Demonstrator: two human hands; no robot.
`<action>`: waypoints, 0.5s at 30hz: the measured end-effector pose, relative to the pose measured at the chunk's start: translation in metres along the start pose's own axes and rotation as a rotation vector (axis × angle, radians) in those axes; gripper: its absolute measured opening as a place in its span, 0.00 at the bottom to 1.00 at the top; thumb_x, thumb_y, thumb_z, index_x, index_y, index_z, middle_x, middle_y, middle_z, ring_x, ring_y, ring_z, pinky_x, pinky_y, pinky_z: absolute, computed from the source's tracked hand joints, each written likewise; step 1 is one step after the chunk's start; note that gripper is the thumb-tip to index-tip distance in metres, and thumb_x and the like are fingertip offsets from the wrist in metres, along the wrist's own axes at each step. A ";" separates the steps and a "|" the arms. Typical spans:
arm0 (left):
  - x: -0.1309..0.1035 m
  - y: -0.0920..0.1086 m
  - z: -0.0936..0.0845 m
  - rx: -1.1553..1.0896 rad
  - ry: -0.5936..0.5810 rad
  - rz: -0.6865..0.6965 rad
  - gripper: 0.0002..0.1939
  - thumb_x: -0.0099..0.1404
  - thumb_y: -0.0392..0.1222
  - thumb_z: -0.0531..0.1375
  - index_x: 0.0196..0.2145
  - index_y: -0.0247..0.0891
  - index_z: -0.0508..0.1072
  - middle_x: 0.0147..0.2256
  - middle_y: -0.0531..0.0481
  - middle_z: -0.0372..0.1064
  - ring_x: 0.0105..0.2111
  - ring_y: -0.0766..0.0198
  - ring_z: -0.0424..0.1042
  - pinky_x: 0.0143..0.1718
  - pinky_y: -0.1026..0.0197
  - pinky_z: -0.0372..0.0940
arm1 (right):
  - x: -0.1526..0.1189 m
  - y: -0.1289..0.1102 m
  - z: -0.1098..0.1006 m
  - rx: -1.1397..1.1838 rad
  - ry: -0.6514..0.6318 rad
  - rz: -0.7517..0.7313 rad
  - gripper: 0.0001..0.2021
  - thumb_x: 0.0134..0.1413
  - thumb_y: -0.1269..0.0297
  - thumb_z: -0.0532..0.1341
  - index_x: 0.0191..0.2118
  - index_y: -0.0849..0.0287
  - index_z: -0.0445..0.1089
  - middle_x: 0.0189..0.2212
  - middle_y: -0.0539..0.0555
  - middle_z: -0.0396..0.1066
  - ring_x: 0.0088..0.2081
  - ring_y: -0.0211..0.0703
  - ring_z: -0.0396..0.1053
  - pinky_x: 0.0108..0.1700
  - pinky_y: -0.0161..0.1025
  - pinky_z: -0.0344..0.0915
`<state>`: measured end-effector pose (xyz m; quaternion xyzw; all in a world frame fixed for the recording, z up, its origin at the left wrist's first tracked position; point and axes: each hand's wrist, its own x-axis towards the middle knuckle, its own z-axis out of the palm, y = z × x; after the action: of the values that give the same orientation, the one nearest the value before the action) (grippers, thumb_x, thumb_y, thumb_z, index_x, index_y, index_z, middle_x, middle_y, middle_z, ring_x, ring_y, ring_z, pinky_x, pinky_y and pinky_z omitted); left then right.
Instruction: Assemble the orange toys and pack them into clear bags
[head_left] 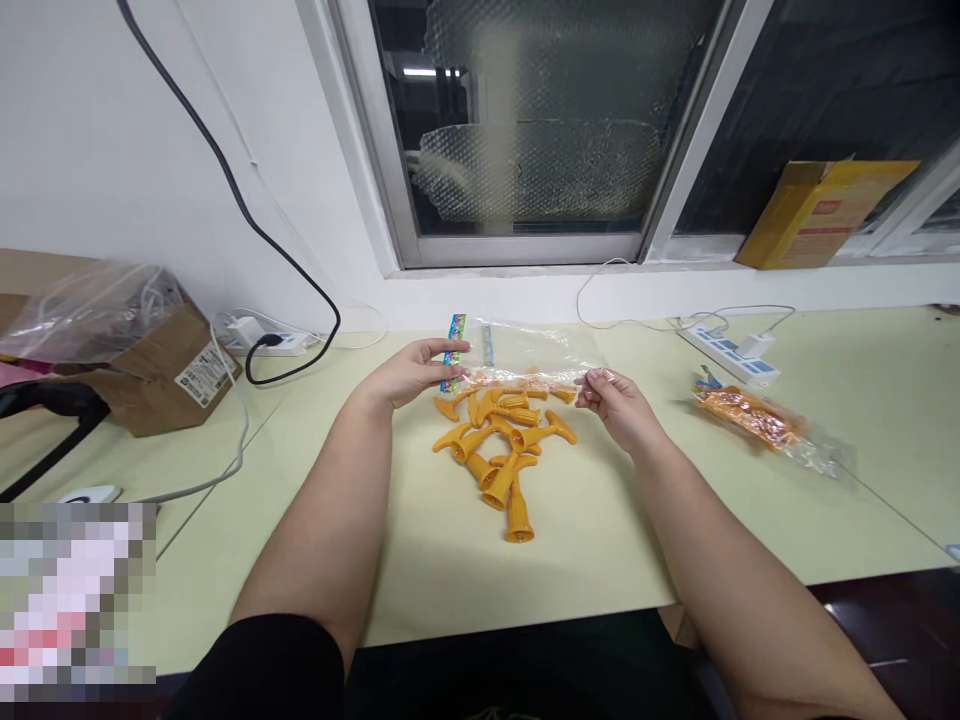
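A clear plastic bag [540, 347] with a colourful printed header strip lies stretched between my hands, just above the table. My left hand [409, 375] grips its header end, thumb and fingers on either side of the strip. At the opposite end, my right hand [619, 405] pinches a corner of the film. Small orange bits show along the bag's near edge, too blurred to name. Right below and in front of the bag is a loose pile of yellow-orange plastic pieces [495, 440], with T-shaped handles and flared, bell-like ends. Neither hand touches the pile.
To the right lies another clear packet with orange contents [754, 415]. Behind it sits a power strip [727, 352] with a plugged-in charger. A cardboard box [169, 375] and a black cable [247, 215] are at the left. A yellow carton [817, 215] leans on the window.
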<state>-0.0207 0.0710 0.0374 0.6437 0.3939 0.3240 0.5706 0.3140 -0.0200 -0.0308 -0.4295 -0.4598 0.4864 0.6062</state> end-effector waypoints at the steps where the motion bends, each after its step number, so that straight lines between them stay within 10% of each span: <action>1: 0.000 0.000 -0.001 -0.003 0.001 0.002 0.34 0.51 0.45 0.75 0.56 0.38 0.75 0.38 0.42 0.79 0.39 0.56 0.79 0.40 0.57 0.72 | 0.001 0.002 -0.002 -0.017 0.010 -0.012 0.16 0.51 0.45 0.69 0.33 0.54 0.77 0.26 0.50 0.69 0.30 0.40 0.68 0.41 0.42 0.71; 10: -0.001 0.004 -0.002 -0.093 0.079 0.003 0.34 0.48 0.41 0.75 0.54 0.37 0.76 0.39 0.42 0.79 0.40 0.57 0.79 0.39 0.60 0.71 | 0.001 -0.002 0.000 -0.036 0.093 -0.081 0.14 0.53 0.49 0.68 0.28 0.54 0.74 0.34 0.52 0.68 0.39 0.42 0.67 0.43 0.39 0.68; 15: 0.006 0.008 -0.005 -0.209 0.389 0.127 0.30 0.48 0.35 0.71 0.51 0.35 0.75 0.33 0.48 0.75 0.30 0.66 0.75 0.33 0.64 0.69 | 0.002 -0.004 -0.001 0.013 0.202 -0.035 0.09 0.49 0.56 0.69 0.30 0.54 0.72 0.34 0.50 0.67 0.36 0.40 0.66 0.38 0.37 0.67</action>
<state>-0.0215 0.0783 0.0460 0.5299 0.4193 0.5164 0.5260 0.3162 -0.0185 -0.0274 -0.4642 -0.4004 0.4329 0.6609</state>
